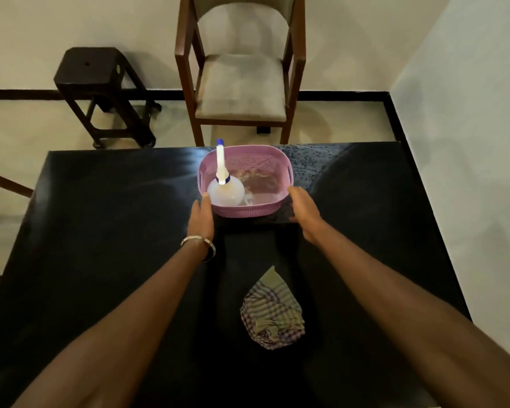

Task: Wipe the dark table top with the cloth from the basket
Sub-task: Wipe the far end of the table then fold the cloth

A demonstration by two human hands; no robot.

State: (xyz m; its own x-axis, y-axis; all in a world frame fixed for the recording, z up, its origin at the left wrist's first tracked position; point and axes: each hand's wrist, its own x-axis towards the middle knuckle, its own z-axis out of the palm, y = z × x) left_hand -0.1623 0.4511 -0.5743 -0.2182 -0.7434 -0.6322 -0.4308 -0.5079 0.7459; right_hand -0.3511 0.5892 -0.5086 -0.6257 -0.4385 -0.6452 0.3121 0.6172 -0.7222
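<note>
A checked cloth (273, 312) lies crumpled on the dark table top (106, 231), near the front and between my forearms. A pink perforated basket (280, 166) stands at the table's far edge. Inside it leans a clear spray bottle (226, 192) with a white and blue nozzle. My left hand (201, 216), with a metal bangle on the wrist, rests against the basket's near left corner. My right hand (305, 214) hovers by the near right corner, fingers apart, slightly blurred. Neither hand holds the cloth.
Small droplets speckle the table to the right of the basket. Behind the table stands a wooden chair (242, 83) with a beige seat. A dark stool (100, 89) is at the back left. A wall runs along the right side.
</note>
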